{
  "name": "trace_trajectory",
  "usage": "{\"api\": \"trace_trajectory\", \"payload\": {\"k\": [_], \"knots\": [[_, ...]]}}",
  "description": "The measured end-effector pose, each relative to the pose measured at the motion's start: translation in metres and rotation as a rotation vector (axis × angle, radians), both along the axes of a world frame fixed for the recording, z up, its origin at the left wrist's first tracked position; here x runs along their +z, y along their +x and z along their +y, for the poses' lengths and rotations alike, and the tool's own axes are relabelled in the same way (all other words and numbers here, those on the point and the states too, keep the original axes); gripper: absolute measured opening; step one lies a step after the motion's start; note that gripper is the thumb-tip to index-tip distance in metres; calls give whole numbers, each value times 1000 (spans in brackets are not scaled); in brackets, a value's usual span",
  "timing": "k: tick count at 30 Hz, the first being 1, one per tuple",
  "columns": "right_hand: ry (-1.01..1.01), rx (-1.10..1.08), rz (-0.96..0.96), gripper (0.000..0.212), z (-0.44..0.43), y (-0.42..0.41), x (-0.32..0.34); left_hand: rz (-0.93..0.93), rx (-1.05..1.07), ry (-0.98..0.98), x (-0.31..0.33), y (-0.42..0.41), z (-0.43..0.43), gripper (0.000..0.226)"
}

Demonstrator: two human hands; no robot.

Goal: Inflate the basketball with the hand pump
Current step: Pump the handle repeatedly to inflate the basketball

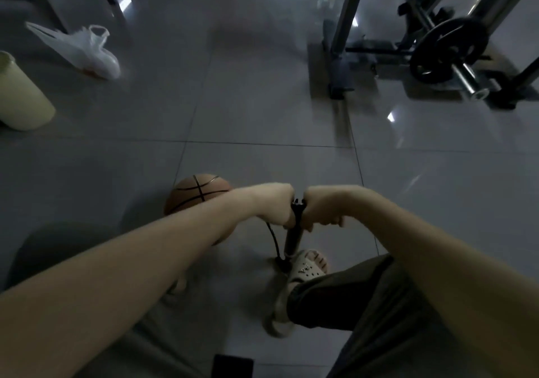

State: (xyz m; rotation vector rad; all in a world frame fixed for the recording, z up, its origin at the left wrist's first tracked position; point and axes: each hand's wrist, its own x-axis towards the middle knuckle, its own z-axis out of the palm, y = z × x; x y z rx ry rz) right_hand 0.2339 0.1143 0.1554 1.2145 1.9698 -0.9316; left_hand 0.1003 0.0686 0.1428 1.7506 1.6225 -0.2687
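On the grey tiled floor point(262, 109) | basketball point(195, 193) is set just left of the upright hand pump point(293, 237), partly hidden by the left forearm | handle is gripped by left hand point(277, 205) and right hand point(320, 208), fingers curled round either end | pump base is seen at the toe of a pale sandal point(306, 268)

Dim grey tiled floor point(262, 100), weight rack point(423, 36)

The floor point(262, 109) was glossy tile; left of it lay a thin plastic bag point(84, 50), right stood metal bars point(347, 13), matt plates point(449, 53).
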Motion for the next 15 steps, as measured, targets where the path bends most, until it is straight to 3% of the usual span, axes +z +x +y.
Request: {"api": "trace_trajectory", "payload": {"k": [4, 8, 15], "knots": [[79, -35, 50, 9, 10, 1, 20, -28, 39, 22, 30, 1, 13, 11], [88, -15, -38, 12, -8, -1, -38, 27, 20, 41, -26, 13, -5, 17], [116, -43, 14, 20, -6, 10, -119, 59, -29, 80, -103, 15, -3, 20]]}}
